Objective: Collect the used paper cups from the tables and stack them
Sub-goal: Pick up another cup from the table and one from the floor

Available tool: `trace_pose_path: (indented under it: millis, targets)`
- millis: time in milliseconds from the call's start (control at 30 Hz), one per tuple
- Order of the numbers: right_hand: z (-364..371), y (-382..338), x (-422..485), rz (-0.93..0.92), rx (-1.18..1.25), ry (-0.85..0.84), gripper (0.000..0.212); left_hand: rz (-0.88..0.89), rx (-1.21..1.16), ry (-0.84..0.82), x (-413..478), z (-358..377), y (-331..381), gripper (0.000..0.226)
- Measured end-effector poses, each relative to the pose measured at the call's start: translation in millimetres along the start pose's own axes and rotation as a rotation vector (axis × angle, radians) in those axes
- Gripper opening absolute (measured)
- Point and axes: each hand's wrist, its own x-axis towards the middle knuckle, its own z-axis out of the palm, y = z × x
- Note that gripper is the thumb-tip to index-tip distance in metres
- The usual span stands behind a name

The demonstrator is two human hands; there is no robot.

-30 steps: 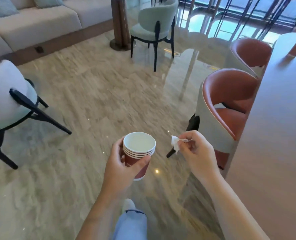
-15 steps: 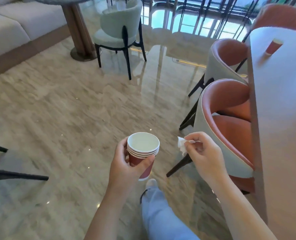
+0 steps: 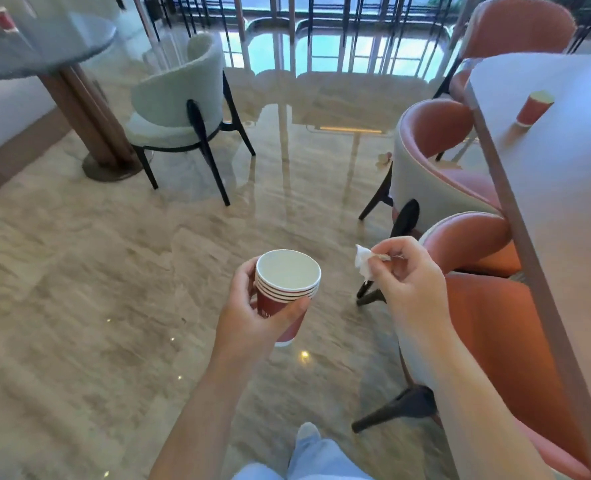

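Stack: the stack of red paper cups was held upright to the left of the long table, clear of its edge. About four nested rims showed.
Left hand: the left hand gripped the stack, with fingers and thumb curled round its side wall.
Right hand: the right hand was between the stack and the long table. Its thumb and fingertips pinched a crumpled white tissue, and the other fingers were curled in.
Left to collect: a lone cup stood upright on the far part of the long table. A second cup stood on the round table, well apart from the long table, far to its left.
Progress: the task seemed partly done, with several cups gathered and nested and at least two not yet fetched.
Likely next: probably the lone cup, though the tissue occupied the picking hand.
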Motion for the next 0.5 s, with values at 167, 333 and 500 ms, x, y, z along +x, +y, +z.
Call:
trace_pose_path:
  millis: [167,333,500]
  targets:
    - [32.8,12.2,61.8,0.037,-0.074,0.019,0.027,-0.025,0.003,-0.051,79.8,-3.9,-7.3,0.068]
    - [71.2,23.3,133.6,0.082,-0.120,0.059,0.025,-0.031,0.000,-0.114,179.6,-11.7,-10.3,0.066]
    - [123.6,13.0,223.2,0.067,-0.184,0.121,0.019,-0.005,-0.005,-0.210,300.0,-26.0,4.0,0.070]
